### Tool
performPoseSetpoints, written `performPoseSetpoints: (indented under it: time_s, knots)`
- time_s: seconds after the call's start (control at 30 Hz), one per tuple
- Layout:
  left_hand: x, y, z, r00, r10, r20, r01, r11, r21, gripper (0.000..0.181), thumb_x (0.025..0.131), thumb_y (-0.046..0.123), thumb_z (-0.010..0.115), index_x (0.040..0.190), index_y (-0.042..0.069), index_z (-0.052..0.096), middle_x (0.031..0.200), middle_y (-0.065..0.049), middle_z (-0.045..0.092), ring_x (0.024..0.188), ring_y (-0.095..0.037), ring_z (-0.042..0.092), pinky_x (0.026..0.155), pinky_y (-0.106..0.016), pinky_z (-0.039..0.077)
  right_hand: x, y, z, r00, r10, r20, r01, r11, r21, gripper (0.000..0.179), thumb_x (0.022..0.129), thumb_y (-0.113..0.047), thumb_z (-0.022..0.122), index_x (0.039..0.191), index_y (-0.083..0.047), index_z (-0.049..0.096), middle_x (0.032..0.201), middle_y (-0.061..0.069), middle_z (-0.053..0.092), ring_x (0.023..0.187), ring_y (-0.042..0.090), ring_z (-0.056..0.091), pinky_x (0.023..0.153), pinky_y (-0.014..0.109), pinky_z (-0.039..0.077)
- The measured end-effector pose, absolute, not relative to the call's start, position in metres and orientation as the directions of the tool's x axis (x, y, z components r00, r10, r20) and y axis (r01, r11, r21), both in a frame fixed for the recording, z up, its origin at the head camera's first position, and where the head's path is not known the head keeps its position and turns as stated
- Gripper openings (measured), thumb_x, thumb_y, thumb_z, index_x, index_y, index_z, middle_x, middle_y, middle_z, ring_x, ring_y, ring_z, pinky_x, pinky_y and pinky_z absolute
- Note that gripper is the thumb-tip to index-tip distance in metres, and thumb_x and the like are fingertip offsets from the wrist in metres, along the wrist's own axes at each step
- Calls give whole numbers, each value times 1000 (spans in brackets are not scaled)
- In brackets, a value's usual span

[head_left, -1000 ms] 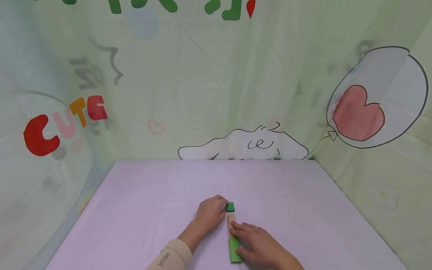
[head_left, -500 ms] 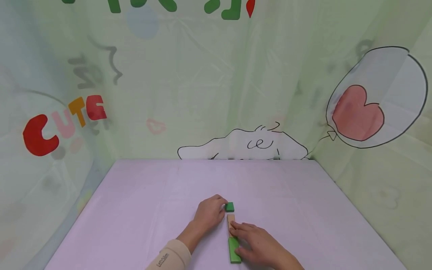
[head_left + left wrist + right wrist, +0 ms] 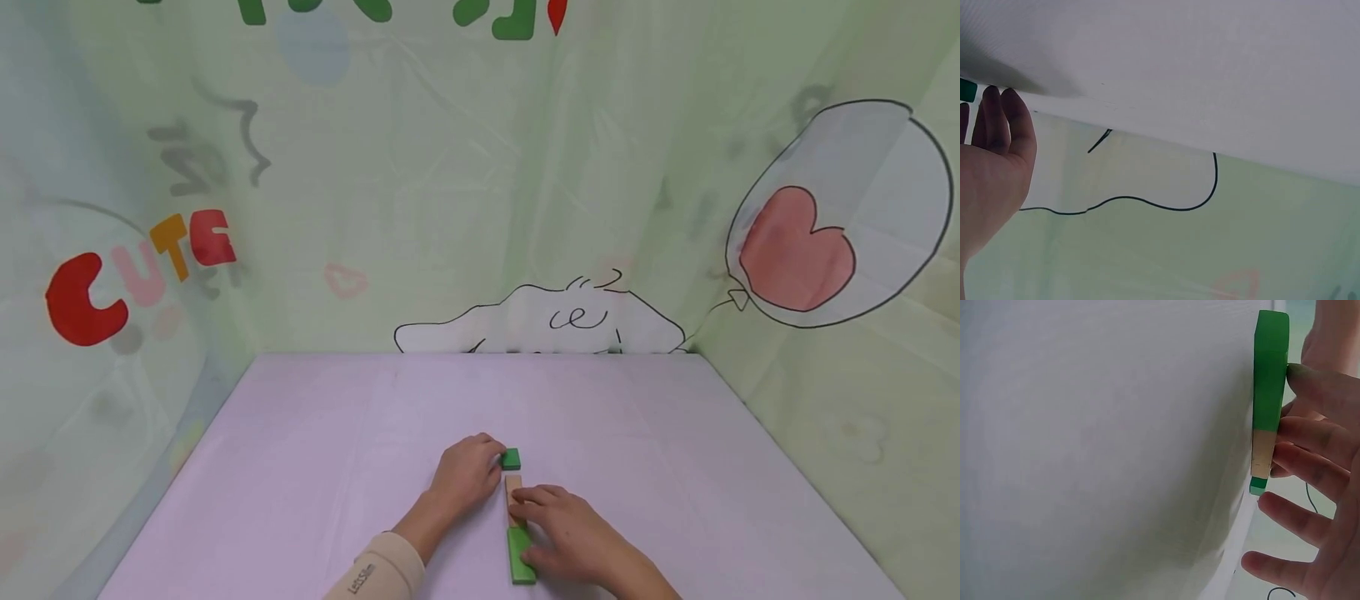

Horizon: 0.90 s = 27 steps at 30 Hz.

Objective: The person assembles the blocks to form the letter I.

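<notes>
A light green rectangular block (image 3: 519, 560) and a narrow bare-wood block (image 3: 513, 485) lie end to end on the table. Beyond them, across a small gap, sits a small dark green block (image 3: 512, 459). My left hand (image 3: 465, 475) rests at that block's left side, fingertips at its edge; whether it presses on the block cannot be told. From the right, my right hand (image 3: 573, 533) has its thumb against the light green block and its fingertips at the wood block, partly hiding it. In the right wrist view, the fingers (image 3: 1310, 462) are spread and loosely extended.
The table (image 3: 360, 433) has a pale lilac cover. A pale green printed curtain (image 3: 450, 192) hangs at its back and both sides, with a balloon drawing (image 3: 840, 217) on the right.
My right hand's fingertips have lifted and shifted slightly at the wood block. The left hand and all the blocks stay in place.
</notes>
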<state>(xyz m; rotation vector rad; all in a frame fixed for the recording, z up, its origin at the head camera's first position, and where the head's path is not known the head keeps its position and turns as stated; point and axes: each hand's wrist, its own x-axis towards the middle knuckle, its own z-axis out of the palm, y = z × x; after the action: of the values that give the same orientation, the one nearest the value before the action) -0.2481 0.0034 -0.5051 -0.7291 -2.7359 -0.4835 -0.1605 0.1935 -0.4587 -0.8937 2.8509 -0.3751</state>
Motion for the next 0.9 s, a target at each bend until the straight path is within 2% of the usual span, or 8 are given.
performPoseSetpoints:
  time_s: [0.13, 0.5, 0.9]
  knots:
    - [-248, 4, -503, -843, 427, 328, 512, 823, 244, 23, 90, 14, 73, 112, 15, 78, 108, 0, 76, 98, -16, 72, 83, -30, 59, -161, 193, -457, -814, -581, -24, -556, 789, -259, 50, 85, -35, 81, 130, -15, 71, 140, 3, 64, 130, 33, 58, 100, 58, 51]
    - [-245, 4, -503, -852, 420, 313, 504, 821, 269, 22, 91, 14, 73, 113, 15, 78, 108, 1, 76, 98, -15, 72, 83, -29, 58, -160, 192, -459, -830, -556, -53, -520, 804, -286, 50, 84, -35, 82, 130, -15, 71, 139, 3, 64, 131, 36, 56, 102, 60, 49]
    - [-243, 2, -503, -814, 395, 426, 533, 799, 279, 19, 91, 11, 72, 108, 15, 78, 106, 2, 74, 95, -14, 72, 80, -28, 58, -158, 189, -457, -833, -550, -53, -514, 807, -293, 48, 85, -32, 81, 128, -16, 71, 139, 4, 63, 129, 33, 56, 100, 58, 50]
